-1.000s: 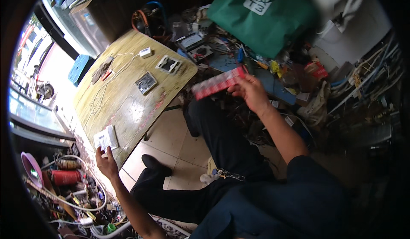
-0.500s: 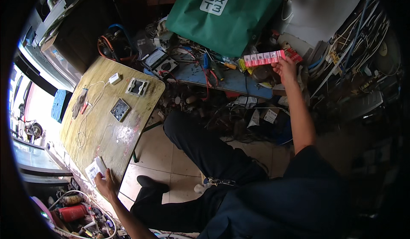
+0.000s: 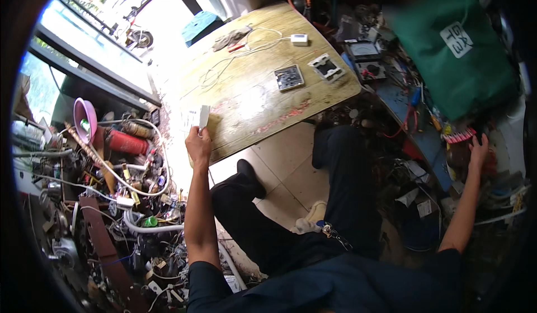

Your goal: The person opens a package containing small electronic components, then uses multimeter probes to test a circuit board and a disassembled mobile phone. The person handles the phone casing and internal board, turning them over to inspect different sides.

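Worktop [image 3: 324, 99] in a cluttered room

Tangled parts [image 3: 162, 265] heap up left of the worktop; right of it sits a green bag [image 3: 450, 69]. Tiled floor [image 3: 279, 167] runs from its near edge to the person's legs [image 3: 260, 229]. At its near-left corner, the left hand [image 3: 198, 145] pinches a white packet [image 3: 205, 115], fingers nearly together. Well right of it, the right hand [image 3: 479, 151] has fingers slightly parted, touching a pink-red strip [image 3: 457, 137]; their grip is unclear.

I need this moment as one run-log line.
left hand: holds white packet | right hand: at red blister strip, grip unclear | wooden table: small white box
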A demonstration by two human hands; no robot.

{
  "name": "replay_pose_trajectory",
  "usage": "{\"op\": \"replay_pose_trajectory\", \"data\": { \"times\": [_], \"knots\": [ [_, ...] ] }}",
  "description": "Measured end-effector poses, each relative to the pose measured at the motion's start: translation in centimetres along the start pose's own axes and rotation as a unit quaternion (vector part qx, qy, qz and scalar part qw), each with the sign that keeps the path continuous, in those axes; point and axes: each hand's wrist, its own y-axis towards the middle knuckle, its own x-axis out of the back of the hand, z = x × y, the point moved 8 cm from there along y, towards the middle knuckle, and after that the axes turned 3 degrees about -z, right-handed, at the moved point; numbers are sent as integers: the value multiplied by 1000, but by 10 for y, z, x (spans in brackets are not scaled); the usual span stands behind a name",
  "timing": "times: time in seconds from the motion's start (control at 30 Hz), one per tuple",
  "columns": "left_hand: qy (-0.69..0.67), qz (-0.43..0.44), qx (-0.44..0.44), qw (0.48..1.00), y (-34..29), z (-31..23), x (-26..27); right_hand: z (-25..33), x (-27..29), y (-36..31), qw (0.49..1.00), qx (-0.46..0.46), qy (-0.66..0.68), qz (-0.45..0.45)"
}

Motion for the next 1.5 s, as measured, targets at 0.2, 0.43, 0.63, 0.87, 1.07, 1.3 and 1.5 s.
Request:
{"op": "replay_pose_trajectory", "data": {
  "times": [0.2,0.43,0.63,0.87,1.07,1.3,1.5],
  "knots": [
    [-183,-52,102,976,38,42,5,106,-25,-82,949,314,9,-19],
    [-236,-164,91,954,119,16,-13,206,-137,-195,911,346,-142,171],
    [7,18,3,1000,169,-1,-68,210,-244,-246,901,269,-112,320],
    [-87,42,-95,991,82,-59,-71,205,-256,-241,902,293,-144,282],
    [-148,119,-107,976,-50,-120,-37,218,-287,-150,895,364,-184,179],
    [-258,259,-32,930,-190,-157,-35,233,-371,-138,803,398,-286,339],
    [-258,322,-15,911,-231,-155,-39,203,-407,-133,769,311,-417,372]
  ]
}}
